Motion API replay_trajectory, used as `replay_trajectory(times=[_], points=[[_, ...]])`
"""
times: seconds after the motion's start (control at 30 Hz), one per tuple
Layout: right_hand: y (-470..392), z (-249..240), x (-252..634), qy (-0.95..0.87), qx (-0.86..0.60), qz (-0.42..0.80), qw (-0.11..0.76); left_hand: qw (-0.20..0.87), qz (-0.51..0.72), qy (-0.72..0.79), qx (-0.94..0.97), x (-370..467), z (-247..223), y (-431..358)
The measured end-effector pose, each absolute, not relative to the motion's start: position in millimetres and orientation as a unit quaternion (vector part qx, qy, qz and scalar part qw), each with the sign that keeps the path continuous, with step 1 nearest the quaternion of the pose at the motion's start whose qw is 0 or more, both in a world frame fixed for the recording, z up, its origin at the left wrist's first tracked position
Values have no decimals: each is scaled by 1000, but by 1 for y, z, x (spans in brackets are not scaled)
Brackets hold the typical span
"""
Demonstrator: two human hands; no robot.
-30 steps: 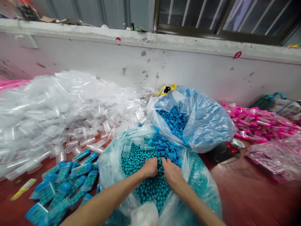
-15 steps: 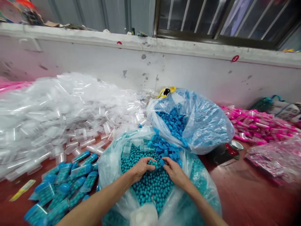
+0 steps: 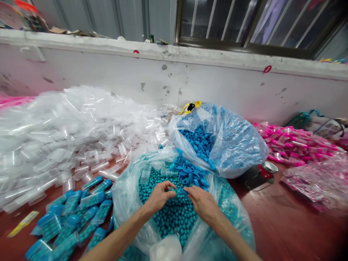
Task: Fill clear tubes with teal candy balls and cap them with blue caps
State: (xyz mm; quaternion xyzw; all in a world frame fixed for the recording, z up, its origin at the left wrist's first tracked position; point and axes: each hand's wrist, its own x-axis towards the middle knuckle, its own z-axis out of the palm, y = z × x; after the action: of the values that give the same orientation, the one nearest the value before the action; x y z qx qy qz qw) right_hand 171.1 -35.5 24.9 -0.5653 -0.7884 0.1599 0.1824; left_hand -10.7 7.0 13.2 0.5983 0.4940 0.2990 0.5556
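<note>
My left hand (image 3: 161, 197) is curled, thumb and fingers around a small clear container (image 3: 174, 189) of teal beads, mostly hidden by the fingers. Close to its right, my right hand (image 3: 199, 201) pinches a blue plastic cap (image 3: 185, 191) facing the container. Both hands are over a large clear bag (image 3: 123, 195) full of round teal beads (image 3: 176, 215). Several loose blue caps (image 3: 191, 174) lie on the beads just beyond the right hand. A few empty clear containers (image 3: 145, 174) rest at the bag's far left side.
A big heap of clear containers (image 3: 81, 123) spreads leftward. Capped, bead-filled containers (image 3: 72, 223) lie near left by a yellow strip (image 3: 24, 223). Behind stands a bag of blue caps (image 3: 239, 141). To the right are a dark tin (image 3: 254, 177) and pink items (image 3: 296, 145).
My right hand has tilted, bringing the cap slightly lower and nearer the left hand. The left fingers now cover more of the container. The left forearm has shifted right, uncovering more filled containers.
</note>
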Motion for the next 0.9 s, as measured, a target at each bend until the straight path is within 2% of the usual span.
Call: replay_trajectory(times=[0.2, 0.27, 0.43, 0.67, 0.9], points=[[-34, 37, 164, -731, -564, 241, 298, 626, 319, 443, 557, -11, 18, 7], [-36, 39, 157, -732, -565, 235, 299, 636, 326, 426, 555, -11, 19, 6], [-42, 40, 161, -761, -566, 230, 219, 641, 299, 445, 549, -20, 16, 3], [-37, 34, 146, -644, -584, 354, 345, 660, 342, 418, 522, -10, 11, -12], [-41, 33, 137, -635, -581, 358, 362, 701, 353, 409, 465, -8, 13, -23]])
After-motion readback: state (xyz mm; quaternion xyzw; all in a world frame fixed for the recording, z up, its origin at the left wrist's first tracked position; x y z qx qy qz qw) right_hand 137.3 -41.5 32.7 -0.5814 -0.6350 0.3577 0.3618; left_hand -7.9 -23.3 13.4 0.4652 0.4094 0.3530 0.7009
